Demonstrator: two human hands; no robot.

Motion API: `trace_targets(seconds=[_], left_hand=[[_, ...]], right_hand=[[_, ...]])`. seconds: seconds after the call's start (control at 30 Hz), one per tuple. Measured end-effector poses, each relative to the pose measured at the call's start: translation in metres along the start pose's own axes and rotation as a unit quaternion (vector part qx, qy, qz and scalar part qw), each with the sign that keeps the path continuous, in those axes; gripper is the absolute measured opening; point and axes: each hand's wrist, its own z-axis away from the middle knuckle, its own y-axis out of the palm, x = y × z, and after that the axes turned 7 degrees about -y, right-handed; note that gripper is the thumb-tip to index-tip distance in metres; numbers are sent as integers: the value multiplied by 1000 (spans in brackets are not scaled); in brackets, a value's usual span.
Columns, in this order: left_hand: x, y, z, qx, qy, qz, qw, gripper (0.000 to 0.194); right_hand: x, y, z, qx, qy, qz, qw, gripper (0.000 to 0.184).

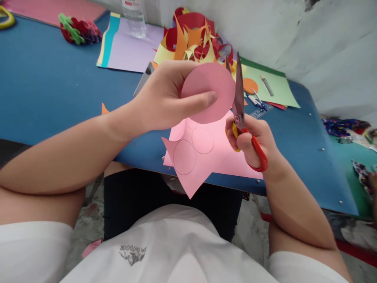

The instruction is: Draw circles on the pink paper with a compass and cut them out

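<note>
My left hand (167,96) pinches a round pink paper disc (209,94), thumb across its front. My right hand (253,139) grips red-and-yellow-handled scissors (240,106), whose blades point up beside the disc's right edge. Under both hands a pink paper sheet (203,153) with pencilled circles hangs over the near edge of the blue table (44,86).
A heap of red, orange and yellow paper scraps (191,39) lies behind the hands. A clear bottle (134,17) stands on lilac paper (129,51). A stack of colourful cut shapes (78,31) is at far left. Green paper (271,88) with an orange disc (249,85) lies at right.
</note>
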Motion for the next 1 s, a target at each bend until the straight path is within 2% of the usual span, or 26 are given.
trace_targets(seconds=[0.2,0.43,0.7,0.83,1.0], left_hand=[[1,1,0,-7,0,8,1000,44],[5,3,1,-11,23,48,999,38],[-1,1,3,-6,-7,39,999,44],[1,-2,2,-6,-16,58,998,39],[12,-4,-10,-10,-19,55,998,32]], right_hand=[[-6,2,0,-9,-26,-8,1000,66],[-4,1,1,-13,-13,-4,1000,69],[-4,1,3,-24,-21,16,999,67],[-3,1,3,-28,-22,19,999,66],[-6,0,2,-42,-11,36,998,64]])
